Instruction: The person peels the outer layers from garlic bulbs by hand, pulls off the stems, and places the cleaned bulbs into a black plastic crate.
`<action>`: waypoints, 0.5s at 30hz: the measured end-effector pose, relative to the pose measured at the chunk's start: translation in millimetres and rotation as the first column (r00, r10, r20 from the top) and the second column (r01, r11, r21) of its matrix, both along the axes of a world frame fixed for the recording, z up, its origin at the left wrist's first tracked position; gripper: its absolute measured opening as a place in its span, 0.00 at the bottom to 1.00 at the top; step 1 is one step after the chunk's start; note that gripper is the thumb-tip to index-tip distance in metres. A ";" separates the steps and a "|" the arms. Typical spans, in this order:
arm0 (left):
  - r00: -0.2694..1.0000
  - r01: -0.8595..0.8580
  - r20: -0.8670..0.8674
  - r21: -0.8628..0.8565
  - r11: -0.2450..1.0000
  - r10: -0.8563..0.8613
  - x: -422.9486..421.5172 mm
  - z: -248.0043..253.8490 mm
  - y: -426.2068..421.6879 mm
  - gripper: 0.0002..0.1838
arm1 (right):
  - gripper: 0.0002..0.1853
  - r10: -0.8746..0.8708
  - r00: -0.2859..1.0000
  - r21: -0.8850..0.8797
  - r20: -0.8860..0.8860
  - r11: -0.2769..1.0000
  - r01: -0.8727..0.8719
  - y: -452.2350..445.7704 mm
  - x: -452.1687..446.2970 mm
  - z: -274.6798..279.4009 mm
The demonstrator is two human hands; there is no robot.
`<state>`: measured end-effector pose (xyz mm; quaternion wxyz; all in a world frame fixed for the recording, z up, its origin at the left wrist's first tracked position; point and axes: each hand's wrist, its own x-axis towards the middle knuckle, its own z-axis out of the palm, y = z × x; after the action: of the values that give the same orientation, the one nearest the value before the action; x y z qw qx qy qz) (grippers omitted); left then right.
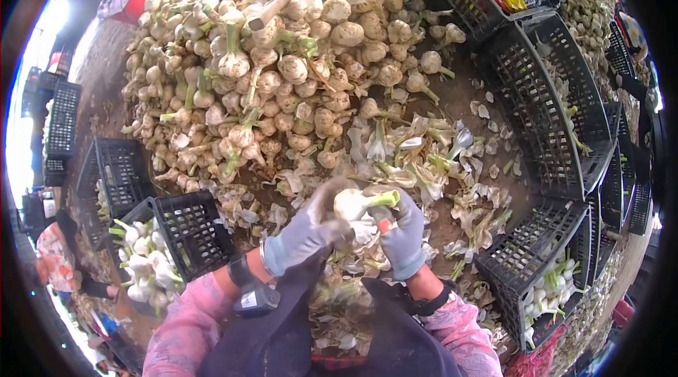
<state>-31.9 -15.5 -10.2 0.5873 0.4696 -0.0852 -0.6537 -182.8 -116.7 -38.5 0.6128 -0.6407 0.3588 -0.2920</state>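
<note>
A whitish garlic bulb (349, 204) with a cut green stem sits between my two gloved hands, just in front of my body. My left hand (311, 225) has its fingers curled against the bulb's left side. On the right, my right hand (402, 231) closes round the stem end, its thumb beside the green tip. Something red shows at the fingers of my right hand; what it is cannot be made out. Loose garlic skins (417, 172) lie on the ground beyond the hands.
A large heap of garlic (282, 80) rises ahead. Black crates stand at the left (191, 232) and right (530, 250), some holding peeled white bulbs (145, 257). A wooden handle (272, 9) lies on the heap. Another person's patterned sleeve (55, 253) is at the far left.
</note>
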 end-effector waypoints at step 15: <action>0.925 0.380 0.015 -0.033 0.924 -0.380 25.9 4.5 6.2 0.33 | 0.19 0.159 0.965 -0.086 -0.208 0.980 -0.180 -20.1 -13.5 -33.5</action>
<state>-6.0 -9.3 -5.7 0.4574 0.4363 -0.1887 -0.7516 -196.3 -136.8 -72.0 0.5622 -0.7261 0.3467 -0.1908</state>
